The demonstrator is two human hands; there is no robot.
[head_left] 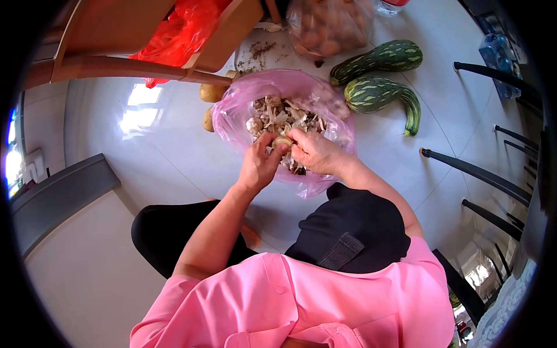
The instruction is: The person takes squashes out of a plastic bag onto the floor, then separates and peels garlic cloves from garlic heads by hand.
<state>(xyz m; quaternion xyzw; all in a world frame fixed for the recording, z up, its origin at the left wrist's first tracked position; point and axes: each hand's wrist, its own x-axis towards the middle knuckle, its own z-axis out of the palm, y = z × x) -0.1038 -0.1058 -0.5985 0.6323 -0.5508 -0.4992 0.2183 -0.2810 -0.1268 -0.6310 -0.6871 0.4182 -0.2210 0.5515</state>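
Over an open pink plastic bag [235,116], both hands meet at a pale garlic bulb [282,141]. The fingertips of my left hand [260,162] pinch it from the left. My right hand [318,152] grips it from the other side with curled fingers, which partly hide it. Inside the bag lie a whitish garlic bulb [254,124], more bulbs and many loose dry skins [301,116]. The bag rests on the floor just in front of my knees, its rim spread wide.
Two striped green squashes [377,61] lie right of the bag. Behind stands a clear bag of round brown items [328,29]. Yellowish potatoes [212,93] sit by a wooden chair [116,66] holding a red bag [183,35]. Black furniture legs [476,177] reach in from the right.
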